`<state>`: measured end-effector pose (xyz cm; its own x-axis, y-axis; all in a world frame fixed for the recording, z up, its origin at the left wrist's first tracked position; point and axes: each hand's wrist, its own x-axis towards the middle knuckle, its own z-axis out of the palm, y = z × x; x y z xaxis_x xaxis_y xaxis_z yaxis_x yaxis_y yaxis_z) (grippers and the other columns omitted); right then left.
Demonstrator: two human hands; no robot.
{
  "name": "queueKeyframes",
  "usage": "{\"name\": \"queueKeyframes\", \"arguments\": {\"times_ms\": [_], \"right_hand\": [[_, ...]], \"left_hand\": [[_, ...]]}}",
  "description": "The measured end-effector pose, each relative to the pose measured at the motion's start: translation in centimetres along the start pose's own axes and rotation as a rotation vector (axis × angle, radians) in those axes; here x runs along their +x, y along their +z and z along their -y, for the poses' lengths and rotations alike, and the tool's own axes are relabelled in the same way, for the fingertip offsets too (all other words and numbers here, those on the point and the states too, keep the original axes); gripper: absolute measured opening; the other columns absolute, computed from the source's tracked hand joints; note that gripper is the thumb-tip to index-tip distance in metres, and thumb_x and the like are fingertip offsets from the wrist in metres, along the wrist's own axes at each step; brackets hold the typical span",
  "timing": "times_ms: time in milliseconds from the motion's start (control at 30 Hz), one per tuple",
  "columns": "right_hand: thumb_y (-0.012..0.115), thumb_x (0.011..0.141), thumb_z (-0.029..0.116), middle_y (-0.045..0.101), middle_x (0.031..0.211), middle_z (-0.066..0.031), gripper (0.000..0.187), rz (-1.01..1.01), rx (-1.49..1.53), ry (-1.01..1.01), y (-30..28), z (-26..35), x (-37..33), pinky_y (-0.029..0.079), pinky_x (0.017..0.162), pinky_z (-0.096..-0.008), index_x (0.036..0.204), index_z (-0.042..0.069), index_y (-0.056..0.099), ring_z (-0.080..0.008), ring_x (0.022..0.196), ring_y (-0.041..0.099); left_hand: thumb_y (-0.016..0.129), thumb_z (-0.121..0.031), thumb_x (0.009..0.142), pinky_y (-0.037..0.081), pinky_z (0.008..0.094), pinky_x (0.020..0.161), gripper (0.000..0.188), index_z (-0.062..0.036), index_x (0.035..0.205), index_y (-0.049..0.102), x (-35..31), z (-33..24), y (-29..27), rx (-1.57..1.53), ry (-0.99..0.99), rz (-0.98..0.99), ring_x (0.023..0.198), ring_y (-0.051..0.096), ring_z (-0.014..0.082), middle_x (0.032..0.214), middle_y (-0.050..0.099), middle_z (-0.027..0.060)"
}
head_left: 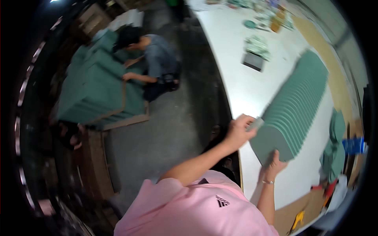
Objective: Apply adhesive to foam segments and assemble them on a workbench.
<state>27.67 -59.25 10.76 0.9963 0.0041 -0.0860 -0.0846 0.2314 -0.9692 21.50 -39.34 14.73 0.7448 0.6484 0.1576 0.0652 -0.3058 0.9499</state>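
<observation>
A long row of green rounded panels (297,102) stands on edge on the white table, stacked face to face. My left hand (239,133) is closed around a small pale grey block (256,124), which it holds against the upper left edge of the nearest green panel (269,141). My right hand (275,167) grips that panel at its lower edge, with the thumb on the front face and the other fingers mostly hidden behind or under it.
The white table (246,88) carries a dark flat block (253,61), crumpled plastic (258,46) and an amber bottle (277,21). More green pieces (334,157) and a yellow-handled tool (299,218) lie at right. A crouching co-worker (157,59) handles stacked green blocks (98,94) across the aisle.
</observation>
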Motion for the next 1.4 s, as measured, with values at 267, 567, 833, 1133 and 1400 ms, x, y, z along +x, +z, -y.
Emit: {"name": "queueKeyframes", "arguments": {"times_ms": [267,567,833,1133,1400], "right_hand": [[0.072,0.089,0.006,0.056,0.130,-0.0121,0.051,0.085,-0.183,-0.101,-1.7,-1.1,1.3,0.046,0.099,-0.0362,0.132,-0.007,0.047,-0.0227,0.110,0.057],[0.069,0.093,0.009,0.056,0.131,-0.0118,0.047,0.071,-0.287,-0.110,-1.1,-1.2,1.6,0.044,0.101,-0.0351,0.132,-0.007,0.049,-0.0222,0.112,0.056],[0.072,0.088,0.009,0.064,0.108,-0.0070,0.041,-0.002,-0.323,-0.098,-3.0,-1.8,1.5,0.051,0.083,-0.0339,0.123,-0.002,0.055,-0.0180,0.092,0.059],[0.087,0.072,0.017,0.063,0.116,-0.0093,0.069,0.004,-0.253,0.016,0.3,1.7,-0.1,0.049,0.092,-0.0332,0.128,0.000,0.051,-0.0194,0.104,0.060],[0.088,0.072,0.019,0.061,0.122,-0.0101,0.078,0.019,-0.187,0.035,-0.2,1.1,0.4,0.047,0.097,-0.0334,0.135,0.000,0.046,-0.0197,0.110,0.058]], "left_hand": [[0.070,-0.001,0.079,0.048,0.0280,0.065,0.020,0.0002,0.098,0.066,-1.3,-0.7,-2.4,-0.115,-0.044,-0.107,0.069,0.058,0.0137,0.087,0.061,0.0066],[0.071,-0.003,0.080,0.049,0.0264,0.064,0.022,0.0014,0.101,0.066,-0.8,-0.5,-2.2,-0.130,-0.076,-0.124,0.067,0.058,0.0125,0.088,0.062,0.0070],[0.070,-0.002,0.082,0.054,0.0286,0.072,0.030,-0.0026,0.112,0.069,1.9,-2.3,-0.9,-0.298,-0.089,0.039,0.078,0.064,0.0126,0.095,0.071,0.0066],[0.069,0.001,0.080,0.050,0.0310,0.077,0.033,-0.0010,0.113,0.067,9.0,-0.7,-3.4,0.125,0.174,0.171,0.084,0.060,0.0201,0.094,0.062,0.0094],[0.068,0.004,0.076,0.047,0.0374,0.076,0.035,-0.0017,0.110,0.068,12.9,-3.7,3.3,0.214,0.532,0.419,0.085,0.057,0.0282,0.093,0.062,0.0113]]}}
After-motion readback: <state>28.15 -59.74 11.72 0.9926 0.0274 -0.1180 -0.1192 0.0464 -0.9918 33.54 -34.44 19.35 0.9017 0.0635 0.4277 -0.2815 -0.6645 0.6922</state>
